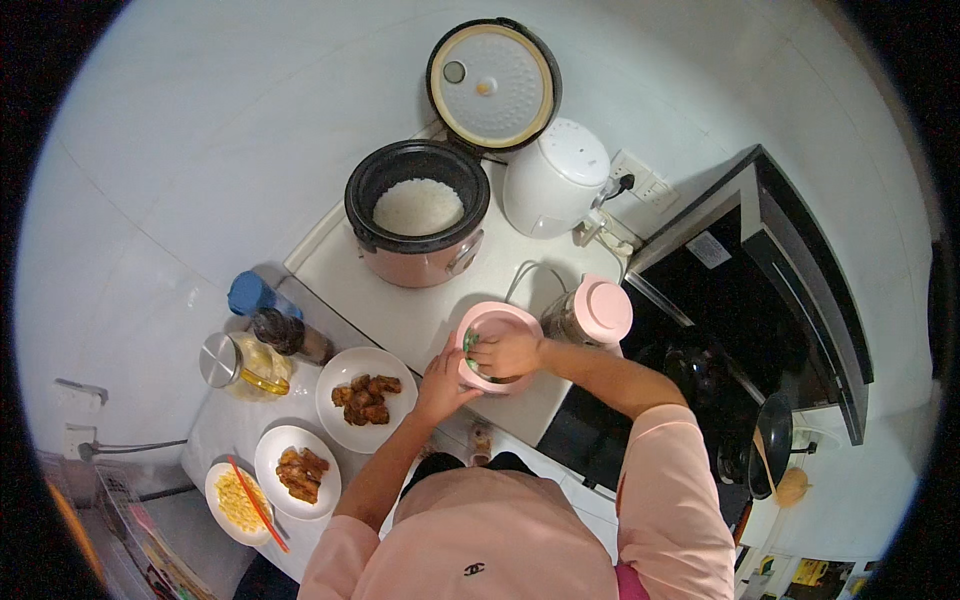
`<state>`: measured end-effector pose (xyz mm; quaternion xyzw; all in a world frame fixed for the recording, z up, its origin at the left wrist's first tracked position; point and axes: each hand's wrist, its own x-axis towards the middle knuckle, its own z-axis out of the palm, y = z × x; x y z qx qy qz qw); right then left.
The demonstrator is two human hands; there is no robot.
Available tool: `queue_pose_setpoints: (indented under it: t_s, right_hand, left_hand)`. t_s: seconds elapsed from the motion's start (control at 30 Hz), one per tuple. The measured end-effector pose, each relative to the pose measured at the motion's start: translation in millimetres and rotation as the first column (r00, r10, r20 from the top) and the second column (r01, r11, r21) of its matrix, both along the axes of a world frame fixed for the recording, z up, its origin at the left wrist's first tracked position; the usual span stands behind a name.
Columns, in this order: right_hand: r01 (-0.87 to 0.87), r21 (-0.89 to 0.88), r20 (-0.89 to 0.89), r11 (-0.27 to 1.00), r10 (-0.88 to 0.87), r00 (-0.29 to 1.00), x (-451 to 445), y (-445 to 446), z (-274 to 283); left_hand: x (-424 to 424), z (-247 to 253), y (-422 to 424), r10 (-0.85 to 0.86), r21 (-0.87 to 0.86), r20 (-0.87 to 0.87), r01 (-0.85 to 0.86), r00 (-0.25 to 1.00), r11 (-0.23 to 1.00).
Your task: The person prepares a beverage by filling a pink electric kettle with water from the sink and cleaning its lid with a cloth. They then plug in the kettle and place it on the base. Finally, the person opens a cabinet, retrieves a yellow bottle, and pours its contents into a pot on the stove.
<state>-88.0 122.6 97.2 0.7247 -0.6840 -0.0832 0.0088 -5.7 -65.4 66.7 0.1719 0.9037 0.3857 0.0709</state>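
Observation:
My left hand (441, 386) grips the near left side of a pink bowl (499, 309) at the counter's edge, fingers along its wall. Inside that bowl is my right hand (510, 354), palm down, with its fingertips at some green pieces (471, 339); whether they pinch anything is hidden. Just right of the bowl stands a clear jar with a pink lid (604, 309). Behind, a pink rice cooker (416, 262) has its lid (491, 86) raised, with cooked white rice (418, 206) in the black pot.
A white kettle-like appliance (559, 180) stands near wall sockets (645, 180). Two plates of browned meat (366, 400) (302, 475) and a plate of yellow pieces (238, 499) with orange chopsticks (257, 504) lie left. A black stove (600, 427) and hanging pan (771, 446) are right.

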Motion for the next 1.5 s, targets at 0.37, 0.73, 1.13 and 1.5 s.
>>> queue_pose_setpoints:
  t_s: [0.37,0.73,1.13,1.5]
  right_hand:
    - [0.549,-0.060,0.060,0.834,-0.546,0.836,19,-20,-26]
    - [0.955,0.014,0.242,0.297,-0.927,0.285,16,-48,-9]
    - [0.121,0.048,0.011,0.991,-0.122,0.993,-14,7,13]
    - [0.615,0.158,-0.124,0.772,-0.603,0.788,3,-5,-9]
  left_hand:
    - [5,5,0,0.035,0.073,-0.084,-0.029,0.996,0.997]
    - [3,10,-2,-0.018,0.024,-0.179,0.023,0.984,0.999]
    - [0,15,-2,-0.094,-0.063,-0.208,0.083,0.974,0.995]
    - [2,13,-1,-0.076,-0.098,-0.225,0.055,0.972,0.994]
